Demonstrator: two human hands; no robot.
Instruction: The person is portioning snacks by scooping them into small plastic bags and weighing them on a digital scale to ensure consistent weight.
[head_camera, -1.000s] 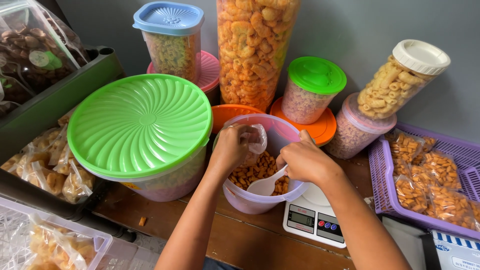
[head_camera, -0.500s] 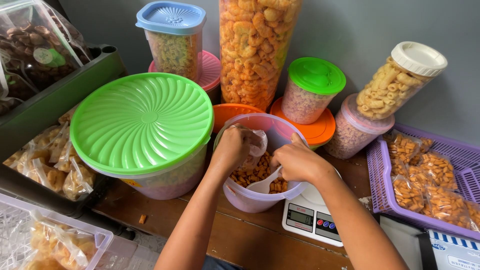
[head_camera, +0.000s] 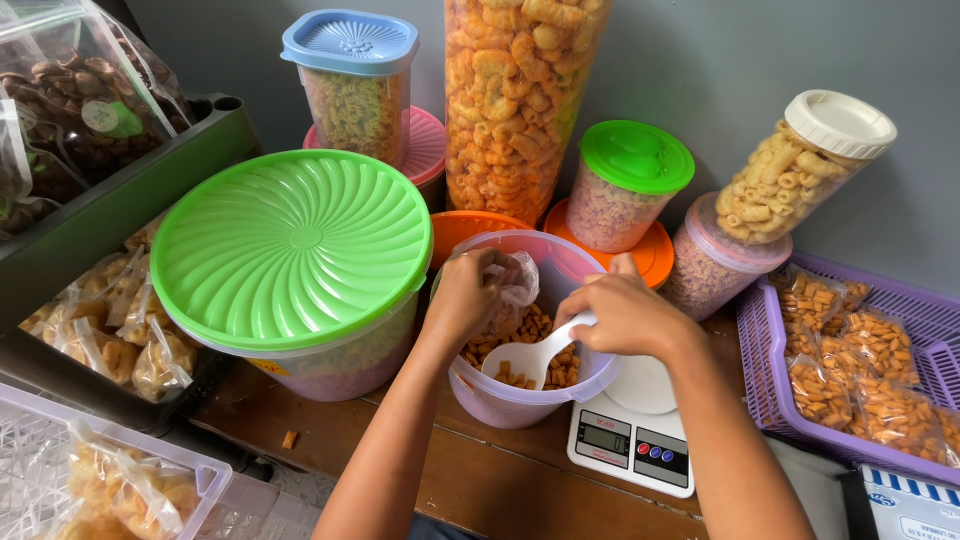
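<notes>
Over the open purple tub (head_camera: 505, 395), which stands on the wooden table (head_camera: 480, 480) and is partly filled with small orange snack pieces, both hands work close together. The left hand (head_camera: 466, 295) is closed around the mouth of a small clear plastic bag (head_camera: 515, 285), holding it just above the snacks inside the tub. The right hand (head_camera: 625, 315) grips the handle of a white plastic scoop (head_camera: 535, 362), whose bowl dips into the tub and carries a few pieces; whether the scoop's tip touches the bag is hard to tell from this angle. Just right of the tub sits a white digital scale (head_camera: 635, 435), its platform partly under the right wrist. Left of the tub, touching or nearly so, stands a big container with a green ribbed lid (head_camera: 290, 250). Behind the tub are an orange lid (head_camera: 465, 228), a tall jar of orange curls (head_camera: 515, 100) and a green-lidded jar (head_camera: 625, 185). Further right of the tub, a purple basket (head_camera: 760, 370) holds packed snack bags
</notes>
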